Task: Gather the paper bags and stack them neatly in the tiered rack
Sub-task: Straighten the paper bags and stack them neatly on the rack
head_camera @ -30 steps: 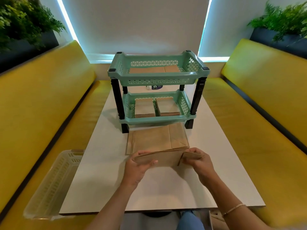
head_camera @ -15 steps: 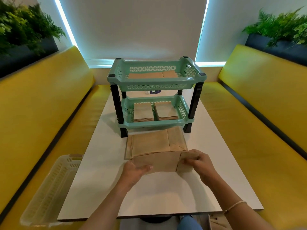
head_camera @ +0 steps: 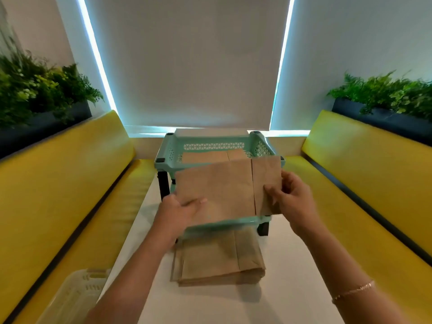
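Paper bag (head_camera: pixel 217 190), flat and folded, brown, is held in the air in front of the tiered rack (head_camera: pixel 168 157), level with the gap between its two tiers and covering most of the lower tier from view. It is tilted slightly, its left edge lower than its right. A fold line runs down it near the right end.

Left hand (head_camera: pixel 177 212) grips the bag's lower left corner: the thumb lies flat across the front face, the other fingers are behind the paper and cannot be seen. Right hand (head_camera: pixel 293 197) grips the right edge: thumb curled onto the front face, fingers wrapped behind the edge. A thin bracelet (head_camera: pixel 353 292) sits on the right wrist.

Rack is mint green with black posts and stands on the white table (head_camera: pixel 292 277), toward its far end. Its upper tier holds flat brown bags (head_camera: pixel 210 156) lying side by side. Contents of the lower tier cannot be told; the held bag hides them.

A stack of paper bags (head_camera: pixel 217 260) lies flat on the table just in front of the rack's base, directly below the held bag and apart from it.

Surroundings: yellow benches (head_camera: pixel 58 183) on both sides of the table, a pale perforated basket (head_camera: pixel 74 298) on the left bench near the table edge, planters with greenery (head_camera: pixel 39 90) behind both benches, a drawn roller blind (head_camera: pixel 187 59) at the far wall.
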Motion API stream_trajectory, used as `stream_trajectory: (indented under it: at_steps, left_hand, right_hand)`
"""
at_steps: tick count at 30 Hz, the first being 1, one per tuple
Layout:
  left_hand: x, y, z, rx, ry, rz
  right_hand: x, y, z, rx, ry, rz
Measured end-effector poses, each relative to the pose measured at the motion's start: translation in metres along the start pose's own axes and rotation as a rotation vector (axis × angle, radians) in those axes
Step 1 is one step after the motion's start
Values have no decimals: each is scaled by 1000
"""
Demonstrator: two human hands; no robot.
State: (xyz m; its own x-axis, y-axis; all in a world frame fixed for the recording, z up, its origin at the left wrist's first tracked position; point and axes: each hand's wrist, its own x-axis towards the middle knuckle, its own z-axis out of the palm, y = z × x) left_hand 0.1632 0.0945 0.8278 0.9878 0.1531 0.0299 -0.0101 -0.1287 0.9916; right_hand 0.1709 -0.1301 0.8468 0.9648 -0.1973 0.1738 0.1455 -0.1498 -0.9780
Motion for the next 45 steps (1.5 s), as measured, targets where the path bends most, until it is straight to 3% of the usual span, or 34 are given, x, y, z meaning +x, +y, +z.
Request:
stream_trajectory:
  at_steps: [4,8,14,20,29,34,38,41,45]
  left_hand:
    - [62,67,-3,142,139,210]
    - [119,107,2,419,265,206]
    - [188,88,17,972,184,67]
    - [205,50,32,1128,3,-108]
    - [208,48,33,1218,-52,-133]
    - [210,49,33,1080,16,-236]
    - [206,57,27,562,80,-246]
    - [213,60,18,97,190,-128]
    - [207,62,20,-28,209,-14]
  right_hand:
    - [71,-54,15,-119,111,-56]
    - [136,-70,39,-269,160,2]
    - [188,-50,70,-641,-34,101]
    - [188,-34,75,-1057,-202,125]
    - [195,-30,81,-697,-296,498]
    - [200,-29,83,-439,-350,486]
    - [211,-34,63,-167,-329,355]
    - [211,-43,48,-43,-353,252]
    - [209,-31,53,-41,-167,222]
